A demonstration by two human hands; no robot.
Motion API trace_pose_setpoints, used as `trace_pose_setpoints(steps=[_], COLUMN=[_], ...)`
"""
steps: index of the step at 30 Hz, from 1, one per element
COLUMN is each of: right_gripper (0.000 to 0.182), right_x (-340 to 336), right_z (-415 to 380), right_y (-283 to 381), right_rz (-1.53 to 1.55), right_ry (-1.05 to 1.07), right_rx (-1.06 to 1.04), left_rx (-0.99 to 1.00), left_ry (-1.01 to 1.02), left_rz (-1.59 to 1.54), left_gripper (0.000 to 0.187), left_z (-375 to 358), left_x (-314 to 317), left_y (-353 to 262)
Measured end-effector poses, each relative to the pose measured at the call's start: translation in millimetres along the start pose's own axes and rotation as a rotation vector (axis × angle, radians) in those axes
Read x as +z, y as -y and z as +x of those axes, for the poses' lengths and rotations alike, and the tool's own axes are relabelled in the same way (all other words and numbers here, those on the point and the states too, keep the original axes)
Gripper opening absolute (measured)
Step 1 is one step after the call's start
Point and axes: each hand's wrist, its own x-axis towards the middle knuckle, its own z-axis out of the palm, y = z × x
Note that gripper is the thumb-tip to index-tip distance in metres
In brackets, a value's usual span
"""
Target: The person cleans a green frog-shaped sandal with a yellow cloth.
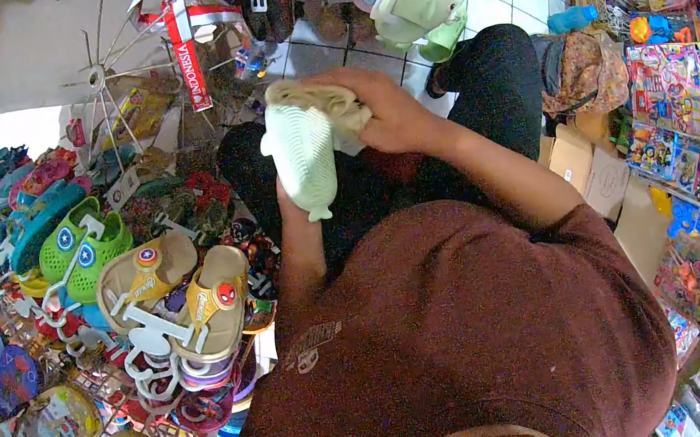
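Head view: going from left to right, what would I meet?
Green clogs → red-and-white ribbon printed INDONESIA → pale green ribbed slipper → right hand → blue bottle → colourful toy packet.

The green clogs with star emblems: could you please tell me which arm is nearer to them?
Left: the left forearm lies right of the clogs; the right forearm is farther right, beyond the pale green slipper.
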Motion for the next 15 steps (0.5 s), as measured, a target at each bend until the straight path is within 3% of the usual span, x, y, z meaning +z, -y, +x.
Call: trace_pose_setpoints(steps=[1,4,5,9,12,13,15], right_gripper=[0.049,0.048,0.050,0.052,0.052,0.050,0.048], right_x=[4,36,54,70,74,76,66], right_z=[5,10,-3,-4,-21,-28,-38], right_y=[-9,-44,-57,-53,-49,-45,-34], right_rz=[-0.053,-0.296,-0.464,-0.157,-0.404,-0.486,-0.349], right_ry=[-0.020,0.183,0.216,-0.007,0.141,0.106,0.281], right_rx=[-0.101,-0.322,-0.228,-0.017,0.005,-0.139,-0.069], left_rx=[-0.003,-0.007,-0.007,-0.023,-0.085,-0.079,-0.077], left_ry=[0.008,0.027,0.035,0.097,0.094,0.074,0.039], left_rz=[-0.023,-0.117,-0.159,-0.434,-0.592,-0.515,-0.384], left_gripper=[0.051,0.051,0.051,0.052,0.052,0.052,0.052], left_z=[0,-4,-5,-9,-9,-8,-6], left_x=[0,-4,-4,-16,-29,-31,-32], left_y=[0,1,0,-2,-6,-7,-6])
